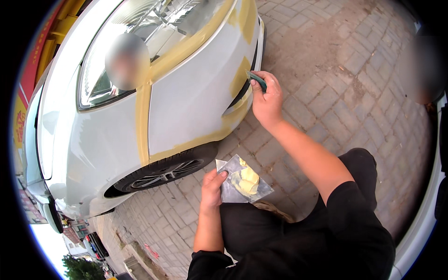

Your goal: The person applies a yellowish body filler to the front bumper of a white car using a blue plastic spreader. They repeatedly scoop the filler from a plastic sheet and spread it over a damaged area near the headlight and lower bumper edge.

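My left hand [211, 190] pinches a thin grey metal plate [227, 190] by its left edge. Soft yellow putty [248, 181] lies in a mound on that plate, with smaller dabs near its far corner. My right hand [269, 103] grips a dark green spreader [258, 82] between thumb and fingers. The spreader's edge is at the white car bumper [196, 95], by a yellow patch [239, 78] above a dark slot; whether it touches cannot be made out. Yellow strips [142, 119] also run beside the headlight, down the panel seam and along the wheel arch.
Below the bumper is the front wheel [163, 176]. The headlight [135, 51] fills the upper left. Grey paving bricks [322, 100] cover the ground. Another white vehicle's edge [422, 233] curves along the right, and my bent knees [361, 170] are close beneath my arms.
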Available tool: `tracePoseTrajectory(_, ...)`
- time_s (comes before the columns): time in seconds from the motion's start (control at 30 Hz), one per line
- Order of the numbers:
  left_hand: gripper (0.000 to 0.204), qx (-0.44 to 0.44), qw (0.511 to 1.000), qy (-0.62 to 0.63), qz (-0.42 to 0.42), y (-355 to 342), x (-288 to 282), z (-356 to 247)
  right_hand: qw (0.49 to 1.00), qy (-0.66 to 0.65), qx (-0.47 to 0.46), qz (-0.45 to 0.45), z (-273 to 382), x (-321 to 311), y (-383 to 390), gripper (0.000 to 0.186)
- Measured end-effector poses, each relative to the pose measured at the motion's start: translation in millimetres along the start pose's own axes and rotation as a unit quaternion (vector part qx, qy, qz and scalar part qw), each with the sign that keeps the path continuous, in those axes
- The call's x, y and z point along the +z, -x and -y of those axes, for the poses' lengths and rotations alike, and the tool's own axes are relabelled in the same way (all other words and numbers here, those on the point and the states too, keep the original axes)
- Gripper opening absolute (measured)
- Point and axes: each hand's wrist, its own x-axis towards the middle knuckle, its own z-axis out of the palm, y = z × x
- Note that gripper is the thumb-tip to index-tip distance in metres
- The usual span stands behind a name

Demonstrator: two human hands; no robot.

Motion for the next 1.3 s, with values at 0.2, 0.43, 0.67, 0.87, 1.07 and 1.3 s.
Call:
tracePoseTrajectory(0.2,0.024,0.014,1.000,0.013,0.011,-0.4,8.9,-1.4,0.998,0.048,-0.034,-0.020,-4.3,7.4,-1.4,0.015)
tracePoseTrajectory(0.43,0.024,-0.007,0.999,0.006,0.032,-6.5,1.6,-1.0,0.984,0.048,-0.104,0.138,9.2,2.3,38.1,0.017)
tracePoseTrajectory(0.67,0.026,0.008,0.999,0.000,0.034,-2.6,10.1,-5.3,0.999,0.037,-0.003,0.012,-17.5,-15.3,-47.1,0.016)
tracePoseTrajectory(0.87,0.031,0.024,1.000,0.002,0.015,4.9,1.9,0.1,0.999,0.021,-0.008,0.029,-24.0,-7.4,-46.8,0.016)
tracePoseTrajectory(1.07,0.026,0.018,1.000,0.003,0.011,4.6,2.4,2.9,0.999,0.010,-0.016,0.039,-31.1,-12.3,-46.5,0.017)
tracePoseTrajectory(1.3,0.024,0.008,1.000,0.010,0.014,1.9,0.2,1.4,0.998,0.035,-0.022,0.039,-12.3,-5.9,-11.8,0.018)
